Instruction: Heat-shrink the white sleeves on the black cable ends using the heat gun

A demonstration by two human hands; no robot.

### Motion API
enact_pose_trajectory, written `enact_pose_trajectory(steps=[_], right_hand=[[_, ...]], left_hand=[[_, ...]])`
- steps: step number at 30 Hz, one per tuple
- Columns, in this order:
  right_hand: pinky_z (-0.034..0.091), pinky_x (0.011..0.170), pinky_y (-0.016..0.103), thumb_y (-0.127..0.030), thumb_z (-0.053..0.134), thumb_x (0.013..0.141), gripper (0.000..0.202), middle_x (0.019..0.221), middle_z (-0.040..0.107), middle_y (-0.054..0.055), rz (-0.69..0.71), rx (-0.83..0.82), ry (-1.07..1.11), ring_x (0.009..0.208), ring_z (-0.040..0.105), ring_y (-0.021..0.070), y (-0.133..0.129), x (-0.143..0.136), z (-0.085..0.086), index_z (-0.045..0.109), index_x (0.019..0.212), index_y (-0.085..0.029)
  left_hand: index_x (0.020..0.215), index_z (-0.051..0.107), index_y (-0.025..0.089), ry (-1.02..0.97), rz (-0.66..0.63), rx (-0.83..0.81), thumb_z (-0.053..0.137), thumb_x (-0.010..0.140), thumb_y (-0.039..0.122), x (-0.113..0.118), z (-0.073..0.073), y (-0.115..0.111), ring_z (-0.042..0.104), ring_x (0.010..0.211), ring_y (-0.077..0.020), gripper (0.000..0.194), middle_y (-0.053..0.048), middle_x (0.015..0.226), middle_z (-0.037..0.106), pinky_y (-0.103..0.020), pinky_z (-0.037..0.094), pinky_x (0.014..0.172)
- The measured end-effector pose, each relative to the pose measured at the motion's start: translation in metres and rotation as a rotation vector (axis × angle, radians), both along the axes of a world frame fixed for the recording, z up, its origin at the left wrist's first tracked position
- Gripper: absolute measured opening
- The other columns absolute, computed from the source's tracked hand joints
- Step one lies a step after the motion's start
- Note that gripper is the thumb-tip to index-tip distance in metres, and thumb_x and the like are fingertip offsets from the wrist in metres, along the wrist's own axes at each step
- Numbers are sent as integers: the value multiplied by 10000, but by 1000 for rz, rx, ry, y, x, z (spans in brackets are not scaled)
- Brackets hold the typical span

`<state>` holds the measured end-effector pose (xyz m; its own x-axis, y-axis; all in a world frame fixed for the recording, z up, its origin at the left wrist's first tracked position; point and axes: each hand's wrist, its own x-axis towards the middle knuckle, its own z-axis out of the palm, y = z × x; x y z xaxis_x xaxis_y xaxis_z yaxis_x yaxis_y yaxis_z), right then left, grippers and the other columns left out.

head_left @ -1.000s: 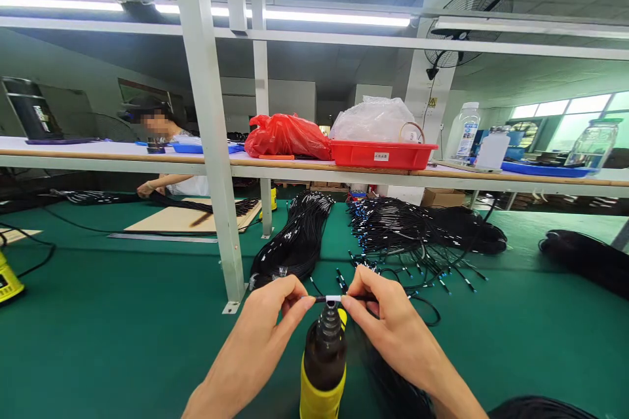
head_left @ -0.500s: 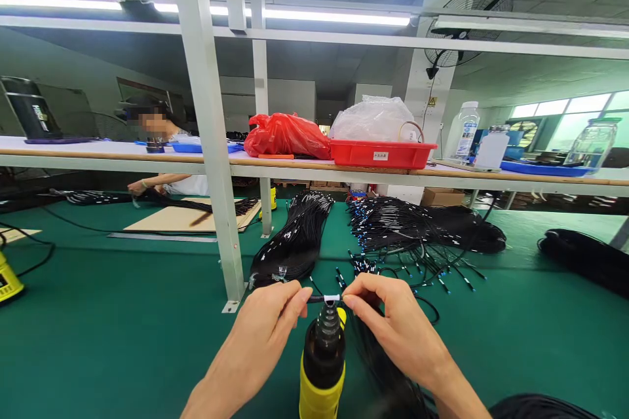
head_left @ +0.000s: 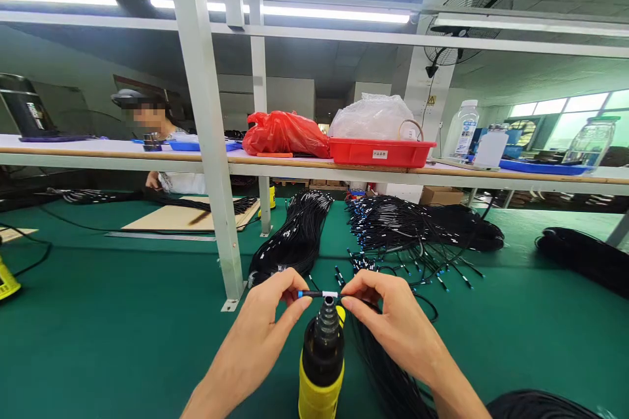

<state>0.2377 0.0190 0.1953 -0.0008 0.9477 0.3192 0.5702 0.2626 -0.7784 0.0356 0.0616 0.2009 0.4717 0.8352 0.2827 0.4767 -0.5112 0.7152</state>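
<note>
A thin black cable with a white sleeve and a blue tip lies level between my hands. The sleeve sits just over the stepped nozzle of a yellow and black heat gun, which stands nozzle up. My left hand has thumb and forefinger at the cable's blue-tipped end, loosely pinching it. On the other side of the sleeve, my right hand pinches the cable between thumb and forefinger. Below that hand a bundle of black cables runs down the green table.
Behind my hands lie two cable bundles. A white post stands left, carrying a shelf with a red bin and a red bag. More coiled cable lies right. A person sits across the table.
My left thumb and forefinger have eased apart, and the cable's blue tip now shows between them. My right hand keeps its pinch. Across the table, the person's hand has drawn back.
</note>
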Motion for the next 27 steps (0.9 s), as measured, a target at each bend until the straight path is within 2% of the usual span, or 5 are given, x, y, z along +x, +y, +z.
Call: enact_pose_trajectory(steps=[8, 14, 20, 23, 27], right_hand=[[382, 586, 256, -209, 566, 872, 163, 694, 637, -23, -2, 18, -21, 652, 543, 141, -2, -1, 1, 657, 736, -199], [381, 578, 245, -183, 573, 851, 129, 689, 614, -28, 6, 23, 24, 649, 537, 134, -1, -2, -1, 642, 743, -196], [383, 584, 240, -170, 592, 833, 106, 693, 608, -32, -8, 26, 33, 658, 534, 132, 2, -1, -2, 631, 738, -195], [374, 596, 252, -212, 570, 876, 136, 709, 622, -27, 3, 29, -5, 666, 534, 138, 1, 1, -3, 641, 760, -200], [324, 576, 265, -277, 503, 941, 264, 654, 578, -37, 23, 11, -98, 620, 477, 131, -2, 1, -2, 600, 707, -201]], left_hand=[[693, 460, 215, 64, 60, -20, 332, 969, 520, 1, -6, 1, 433, 643, -145, 431, 42, 678, 499, -258, 326, 602], [813, 577, 232, -24, 41, -27, 449, 943, 445, 2, -3, 0, 516, 744, -156, 280, 31, 781, 589, -251, 385, 663], [871, 571, 243, -71, 51, 1, 494, 926, 365, 4, -5, 2, 551, 855, -169, 154, 20, 866, 613, -259, 415, 753], [831, 548, 236, -16, 43, 13, 433, 951, 425, 3, -7, 2, 538, 795, -167, 251, 20, 820, 598, -261, 404, 700], [673, 462, 216, 82, 105, 73, 312, 977, 498, 2, -12, 2, 487, 671, -163, 441, 22, 676, 535, -274, 352, 632]])
